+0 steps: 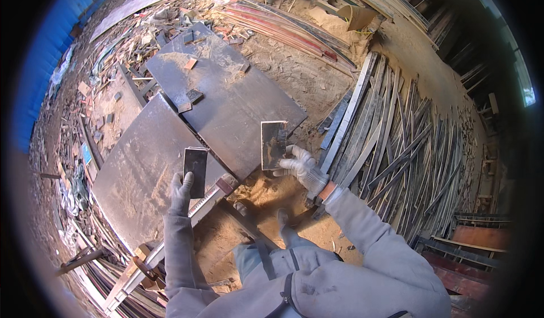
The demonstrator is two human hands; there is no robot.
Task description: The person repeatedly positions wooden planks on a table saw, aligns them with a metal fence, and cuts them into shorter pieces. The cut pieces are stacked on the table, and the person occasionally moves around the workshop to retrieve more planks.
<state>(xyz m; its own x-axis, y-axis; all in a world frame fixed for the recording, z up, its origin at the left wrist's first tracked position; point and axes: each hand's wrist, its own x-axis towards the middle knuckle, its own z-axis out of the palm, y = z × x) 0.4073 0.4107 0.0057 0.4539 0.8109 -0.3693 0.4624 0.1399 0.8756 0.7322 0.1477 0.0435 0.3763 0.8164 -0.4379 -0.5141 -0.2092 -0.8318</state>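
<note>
Left hand (181, 190) is clamped on left board (196, 172), right hand (305, 169) on right board (273, 144).
Each is gripped low, at its outer edge. Beside a pale rail (205, 202) with unreadable marks, a metal table (150, 153) is strewn with sawdust (146, 192); beyond, heaped strips (391, 136) and a blue wall (59, 32) are seen.

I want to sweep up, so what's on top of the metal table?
Sawdust and a few small offcuts lie on the metal table. The dark piece in your left hand hides part of the near surface, so I can't tell what's there.
</note>
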